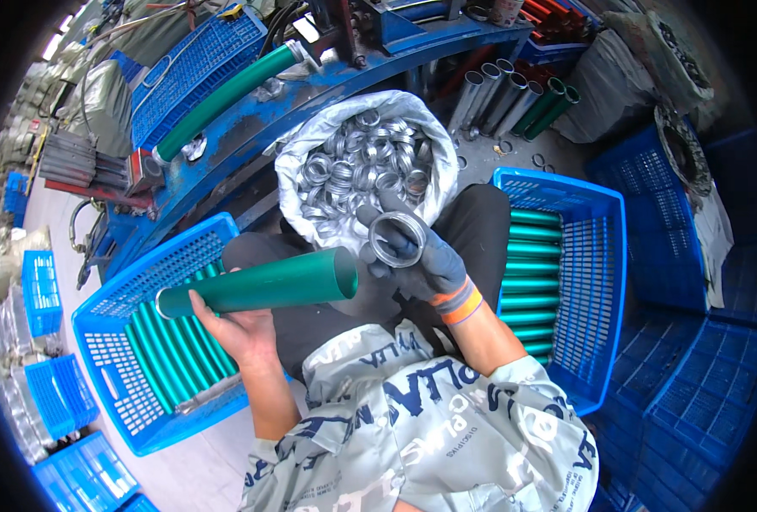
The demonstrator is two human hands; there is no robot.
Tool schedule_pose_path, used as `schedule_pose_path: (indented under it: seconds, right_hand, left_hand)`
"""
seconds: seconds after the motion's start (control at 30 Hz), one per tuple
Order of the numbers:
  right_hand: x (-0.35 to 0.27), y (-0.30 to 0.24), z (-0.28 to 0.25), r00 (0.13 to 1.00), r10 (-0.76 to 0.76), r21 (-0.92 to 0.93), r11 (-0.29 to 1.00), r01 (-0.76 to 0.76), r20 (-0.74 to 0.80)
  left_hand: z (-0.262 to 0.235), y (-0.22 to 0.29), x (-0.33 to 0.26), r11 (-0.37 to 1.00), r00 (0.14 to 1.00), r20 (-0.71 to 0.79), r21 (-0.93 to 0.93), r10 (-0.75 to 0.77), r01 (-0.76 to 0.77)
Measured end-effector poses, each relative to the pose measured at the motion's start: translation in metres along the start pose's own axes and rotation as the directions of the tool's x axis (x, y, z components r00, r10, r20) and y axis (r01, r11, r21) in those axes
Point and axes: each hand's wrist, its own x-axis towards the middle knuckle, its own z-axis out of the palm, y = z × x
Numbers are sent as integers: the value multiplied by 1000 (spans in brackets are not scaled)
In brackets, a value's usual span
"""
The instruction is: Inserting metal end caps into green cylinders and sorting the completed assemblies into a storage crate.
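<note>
My bare left hand grips a green metal tube from below, near the end that carries a silver ring. The tube lies almost level above my lap, its open right end facing my other hand. In a grey glove with an orange cuff, my right hand pinches a silver metal ring, held upright a short way right of the tube's open end and apart from it. Just beyond that hand stands a white sack full of similar silver rings.
A blue crate of green tubes is at my left, another blue crate of them at my right. Ahead runs a blue machine bench with a green tube on it. Several silver and green tubes stand on the floor beyond the sack.
</note>
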Motion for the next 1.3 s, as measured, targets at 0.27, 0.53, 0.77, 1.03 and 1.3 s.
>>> schedule_pose_path:
  seconds: [0.27, 0.53, 0.77, 1.03, 1.3]
  right_hand:
    - [0, 3, -5, 999, -41, -52, 998, 43, 31]
    - [8, 14, -15, 968, -136, -532, 847, 2, -213]
    - [12, 19, -13, 961, -123, -651, 755, -71, -247]
    - [13, 18, -10, 965, -95, -693, 713, -105, -244]
    - [38, 43, -13, 957, -265, -834, 550, 54, -113]
  left_hand:
    - [-2, -4, 0, 997, 997, -4, 14, 78, -78]
    - [-9, -8, -4, 989, 968, 232, 90, 95, -119]
    - [-16, -9, -5, 953, 958, 212, 191, 194, -236]
    - [-24, -18, 2, 922, 932, 263, 229, 250, -312]
    - [-24, -25, 4, 961, 955, 242, 172, 171, -216]
